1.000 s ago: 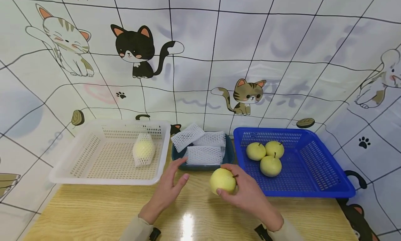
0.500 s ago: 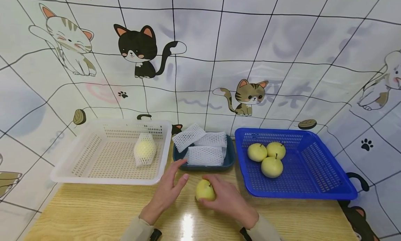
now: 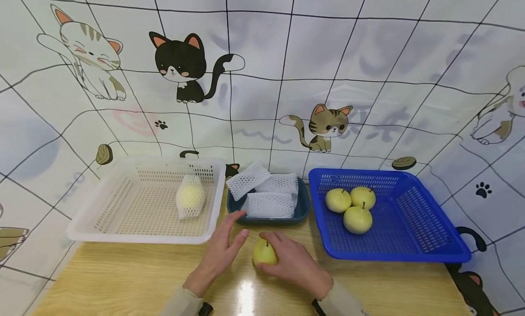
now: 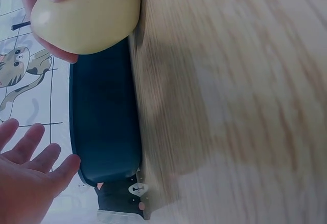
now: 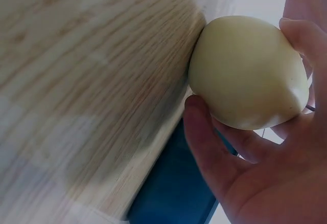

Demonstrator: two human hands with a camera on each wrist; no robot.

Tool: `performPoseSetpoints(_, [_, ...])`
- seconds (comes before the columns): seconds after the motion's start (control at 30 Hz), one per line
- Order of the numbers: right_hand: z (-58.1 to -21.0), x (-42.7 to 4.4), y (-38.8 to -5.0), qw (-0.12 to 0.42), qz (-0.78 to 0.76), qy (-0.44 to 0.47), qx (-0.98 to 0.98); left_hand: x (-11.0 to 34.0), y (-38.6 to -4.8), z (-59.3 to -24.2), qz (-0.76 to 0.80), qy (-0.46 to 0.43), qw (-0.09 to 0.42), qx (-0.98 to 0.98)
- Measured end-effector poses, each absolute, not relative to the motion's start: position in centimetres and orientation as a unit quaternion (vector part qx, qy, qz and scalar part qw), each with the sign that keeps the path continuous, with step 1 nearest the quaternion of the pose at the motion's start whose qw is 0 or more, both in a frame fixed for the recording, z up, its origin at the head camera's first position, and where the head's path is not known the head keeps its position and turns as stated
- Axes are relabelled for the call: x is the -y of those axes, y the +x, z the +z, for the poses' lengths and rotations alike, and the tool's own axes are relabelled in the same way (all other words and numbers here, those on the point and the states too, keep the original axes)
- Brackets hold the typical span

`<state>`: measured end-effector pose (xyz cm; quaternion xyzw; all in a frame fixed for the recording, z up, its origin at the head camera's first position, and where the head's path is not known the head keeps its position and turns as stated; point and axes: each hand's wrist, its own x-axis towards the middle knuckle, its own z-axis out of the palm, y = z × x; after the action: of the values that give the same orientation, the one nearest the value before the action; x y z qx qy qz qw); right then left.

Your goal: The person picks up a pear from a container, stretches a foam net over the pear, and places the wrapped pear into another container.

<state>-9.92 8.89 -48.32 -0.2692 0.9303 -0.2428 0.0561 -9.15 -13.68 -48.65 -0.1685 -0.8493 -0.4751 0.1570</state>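
From the head, the right hand (image 3: 292, 261) holds a round yellow pear (image 3: 264, 253), with the thumb and fingers pinching its sides. The pear is low over the wooden table (image 3: 135, 272), in front of a dark teal box (image 3: 268, 221). White foam nets (image 3: 270, 204) lie in that box, and one leans over its back left corner. The left hand (image 3: 219, 250) has its fingers spread and holds nothing. Its fingertips are by the box's front left corner; I cannot tell if they touch it. A white basket (image 3: 137, 238) on the left holds one netted pear (image 3: 191, 197). A blue basket (image 3: 395, 256) on the right holds three bare pears (image 3: 358, 219) close together. Behind is a wall sheet (image 3: 262, 92) with cats on it.

From the left wrist, the left hand's fingers are spread wide near the box, and the held pear is up at the top.

From the right wrist, the right hand's fingers curl around the big, smooth pear. A bit of dark stem (image 5: 310, 108) pokes out.
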Motion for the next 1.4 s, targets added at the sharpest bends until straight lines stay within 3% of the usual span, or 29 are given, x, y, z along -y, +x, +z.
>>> performPoseSetpoints(0.23, [-47.5,-9.5,-9.6,0.078,-0.242,-0.260,-0.931,13.5,-9.1,-48.5,-0.479,-0.150,0.132,0.855])
performPoseSetpoints(0.4, [-46.3,-10.7,-9.2,0.064,-0.320,-0.272,-0.905,13.5,-9.4,-48.5,-0.465,-0.137,0.113,0.867])
performPoseSetpoints(0.57, [-45.9,-10.4,-9.9,-0.034,-0.410,-0.261,-0.873,13.4,-9.6,-48.9,-0.388,-0.139,0.102,0.905])
performPoseSetpoints(0.67, [-45.7,-9.5,-11.4,-0.112,-0.390,-0.252,-0.879,13.3,-9.6,-49.2,-0.327,-0.141,0.110,0.928])
performPoseSetpoints(0.73, [-45.6,-8.9,-12.5,-0.135,-0.366,-0.244,-0.888,13.3,-9.6,-49.3,-0.295,-0.142,0.113,0.938])
performPoseSetpoints(1.07, [-46.8,-7.8,-17.1,-0.132,-0.268,-0.188,-0.936,13.3,-9.4,-49.5,-0.271,-0.145,0.092,0.947])
performPoseSetpoints(1.4, [-47.5,-7.3,-18.4,-0.101,-0.237,-0.099,-0.961,13.3,-9.2,-49.6,-0.277,-0.142,0.076,0.947])
